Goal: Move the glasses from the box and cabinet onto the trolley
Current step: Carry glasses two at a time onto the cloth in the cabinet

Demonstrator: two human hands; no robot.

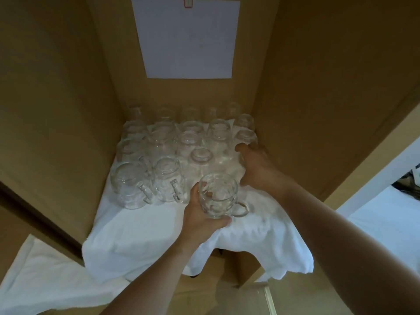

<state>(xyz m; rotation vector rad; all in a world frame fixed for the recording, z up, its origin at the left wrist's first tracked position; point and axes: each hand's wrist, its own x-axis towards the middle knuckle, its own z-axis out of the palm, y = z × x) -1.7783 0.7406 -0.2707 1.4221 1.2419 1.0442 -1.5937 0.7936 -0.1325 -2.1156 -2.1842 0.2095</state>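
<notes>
Several clear glass mugs [168,142] stand upside down on a white cloth [145,235] inside a tall cardboard box [306,98]. My left hand [200,214] grips one handled mug [219,195] at the front of the cloth, thumb below it and fingers on its far side. My right hand [256,164] reaches in at the right, its fingers curled round another glass [246,140] by the box's right wall; that glass is mostly hidden behind the hand. Two handled mugs [147,187] stand at the front left.
A white sheet of paper [188,39] is clipped to the box's back wall. The cloth hangs over the box's front edge. More white cloth [38,276] lies at the lower left, and a white surface [391,226] shows at the right, beyond the box flap.
</notes>
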